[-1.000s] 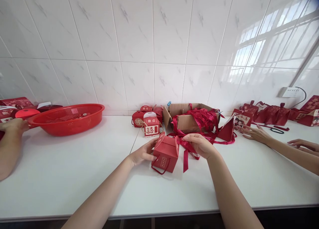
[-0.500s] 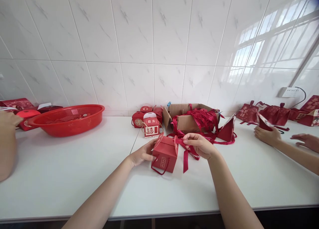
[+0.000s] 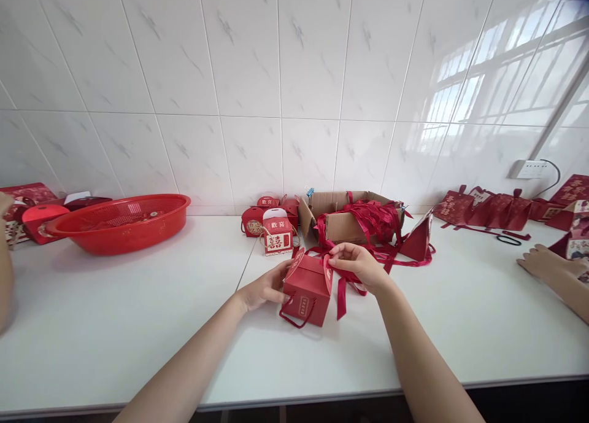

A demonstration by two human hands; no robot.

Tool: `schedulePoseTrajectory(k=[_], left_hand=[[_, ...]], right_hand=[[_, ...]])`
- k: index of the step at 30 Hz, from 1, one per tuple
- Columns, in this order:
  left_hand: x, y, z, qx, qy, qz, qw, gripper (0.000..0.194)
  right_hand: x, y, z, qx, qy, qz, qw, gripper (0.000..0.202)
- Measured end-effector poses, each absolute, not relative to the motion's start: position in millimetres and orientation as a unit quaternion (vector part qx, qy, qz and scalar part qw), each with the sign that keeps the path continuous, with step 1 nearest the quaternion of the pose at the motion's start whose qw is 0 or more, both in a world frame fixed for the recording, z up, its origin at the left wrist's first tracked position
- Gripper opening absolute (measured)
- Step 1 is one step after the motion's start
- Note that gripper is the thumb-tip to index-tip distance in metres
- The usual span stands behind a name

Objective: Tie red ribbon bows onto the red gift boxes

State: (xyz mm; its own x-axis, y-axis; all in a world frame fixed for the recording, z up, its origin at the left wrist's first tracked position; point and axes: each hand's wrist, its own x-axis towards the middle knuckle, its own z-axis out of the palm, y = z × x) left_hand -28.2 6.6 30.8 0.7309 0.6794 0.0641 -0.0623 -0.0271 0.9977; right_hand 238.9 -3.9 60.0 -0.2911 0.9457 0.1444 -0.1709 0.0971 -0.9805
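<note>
A red paper gift box point(image 3: 307, 282) with rounded top flaps and a twisted red cord handle stands slightly tilted on the table. My left hand point(image 3: 265, 287) grips it from the left side, the thumb on its front and the other fingers behind. At the upper right flap, the thumb and forefinger of my right hand point(image 3: 356, 265) are pinched together on its edge. Just behind and to the right trails a dark red ribbon point(image 3: 341, 297). An open cardboard box point(image 3: 343, 228) heaped with red ribbon lies behind my hands.
Small finished gift boxes point(image 3: 278, 232) stand behind on the left. A red plastic basket point(image 3: 129, 232) sits farther left. Red pouches point(image 3: 490, 209), scissors point(image 3: 508, 239) and a co-worker's hand point(image 3: 550, 266) are on the right. Another person's arm point(image 3: 4, 269) shows at the left edge.
My right hand has moved slightly left, closer to the box's right flap. My left hand keeps its hold. The co-worker's hand on the right has moved away rightward, uncovering the scissors.
</note>
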Motion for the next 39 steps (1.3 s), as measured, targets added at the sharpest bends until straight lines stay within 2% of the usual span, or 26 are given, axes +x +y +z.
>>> schedulePoseTrajectory(k=[8,13,22,28,31,36,39], left_hand=[[-25.8,6.0,32.2,0.665,0.230,0.275,0.655,0.088],[-25.9,6.0,30.1,0.670,0.229,0.267,0.654,0.088],[-22.7,3.0,30.8,0.674,0.196,0.236,0.672,0.091],[-21.0,3.0,29.8,0.677,0.179,0.240,0.672,0.091],[-19.9,1.7,30.6,0.676,0.176,0.239,0.675,0.091],[-19.0,-0.5,32.3,0.678,0.167,0.209,0.684,0.091],[-19.6,0.6,29.7,0.676,0.171,0.178,0.695,0.093]], right_hand=[[235.7,-10.8,66.0,-0.300,-0.612,0.561,0.470,0.033],[234.8,-11.7,65.4,-0.272,-0.629,0.550,0.477,0.027],[243.2,-12.9,63.2,-0.238,-0.659,0.581,0.414,0.016],[246.4,-14.6,65.4,-0.240,-0.673,0.566,0.412,0.009],[248.2,-12.8,62.3,-0.233,-0.655,0.553,0.458,0.012],[253.0,-8.8,59.4,-0.158,-0.514,0.501,0.678,0.028],[250.1,-8.8,61.5,-0.163,-0.491,0.505,0.691,0.033]])
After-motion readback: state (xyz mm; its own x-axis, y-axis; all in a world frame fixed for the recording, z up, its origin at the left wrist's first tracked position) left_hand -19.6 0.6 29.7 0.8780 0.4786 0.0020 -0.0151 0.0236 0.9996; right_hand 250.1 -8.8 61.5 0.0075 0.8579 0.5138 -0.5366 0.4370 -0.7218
